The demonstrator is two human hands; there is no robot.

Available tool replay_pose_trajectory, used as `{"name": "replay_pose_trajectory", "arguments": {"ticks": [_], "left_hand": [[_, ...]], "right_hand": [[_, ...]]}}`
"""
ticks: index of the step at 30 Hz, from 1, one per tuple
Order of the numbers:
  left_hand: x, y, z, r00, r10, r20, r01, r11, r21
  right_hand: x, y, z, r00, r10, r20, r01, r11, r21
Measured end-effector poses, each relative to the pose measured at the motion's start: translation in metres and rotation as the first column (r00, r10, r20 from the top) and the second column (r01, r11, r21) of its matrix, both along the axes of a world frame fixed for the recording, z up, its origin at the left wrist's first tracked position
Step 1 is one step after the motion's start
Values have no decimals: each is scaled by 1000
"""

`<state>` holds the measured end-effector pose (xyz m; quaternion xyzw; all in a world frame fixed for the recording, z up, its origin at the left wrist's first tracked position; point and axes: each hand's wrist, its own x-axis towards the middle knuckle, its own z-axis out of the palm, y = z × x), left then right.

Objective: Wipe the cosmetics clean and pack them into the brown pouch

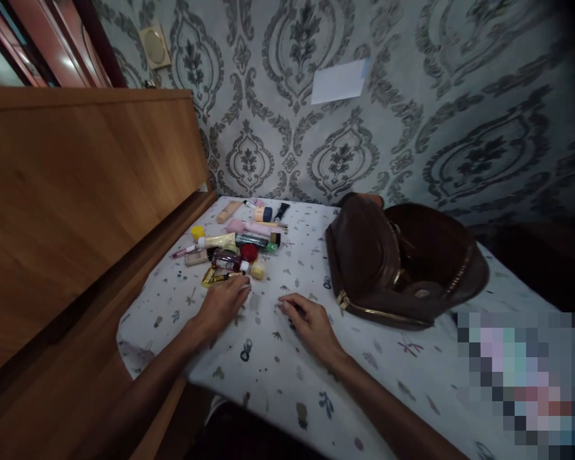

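- I'm counting two bare hands: a left hand (224, 299) and a right hand (310, 319), both hovering or resting low over one printed tablecloth (268, 377).
- One cluster of cosmetics is lying to the left, too crowded for me to count in full.
- Within it I'm making out one dark red bottle (226, 260) with a white cap, one red round lid (248, 253), one pale yellow tube (219, 241), one yellow cap (198, 232), one beige tube (229, 211) and one black tube (282, 211).
- One jar (263, 214) is wearing a dark blue lid, its contents hidden from me.
- One brown bag (364, 249) is standing on the cloth to the right, its top gaping; something pale is showing in the dark inside, but I cannot tell what.
- One gold-and-black item (227, 276) is lying at the near edge of the cluster, just beyond the left fingers, and one small yellow jar (257, 272) is sitting just ahead of their tips.
- The left hand is bending its fingers downward; whether it is gripping anything, I cannot tell.
- The right hand is bringing thumb and forefinger close together, between cluster and bag; I cannot tell whether anything is pinched there.
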<state>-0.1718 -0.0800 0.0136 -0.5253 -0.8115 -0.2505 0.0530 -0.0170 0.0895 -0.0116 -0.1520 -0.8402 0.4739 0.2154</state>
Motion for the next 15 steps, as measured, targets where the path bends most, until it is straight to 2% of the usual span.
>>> {"name": "replay_pose_trajectory", "arguments": {"ticks": [2, 5, 9, 12, 15], "left_hand": [[-6, -11, 0, 999, 36, -14, -36, 999, 30], [-23, -27, 0, 986, 162, -25, -159, 983, 89], [-56, -46, 3, 930, 367, 18, -364, 913, 186], [-79, -54, 5, 879, 477, 8, -471, 865, 175], [-96, -55, 7, 865, 500, -45, -493, 863, 111]], "right_hand": [[-1, 0, -1, 1000, 1, 0, -1, 1000, -4], [-1, 0, -2, 1000, -3, -1, 3, 1000, -10], [-2, 0, -3, 1000, -1, -16, 1, 1000, 3], [-3, 0, -3, 1000, 7, -17, -7, 1000, 22], [-2, 0, -3, 1000, 7, -10, -6, 999, 41]]}}
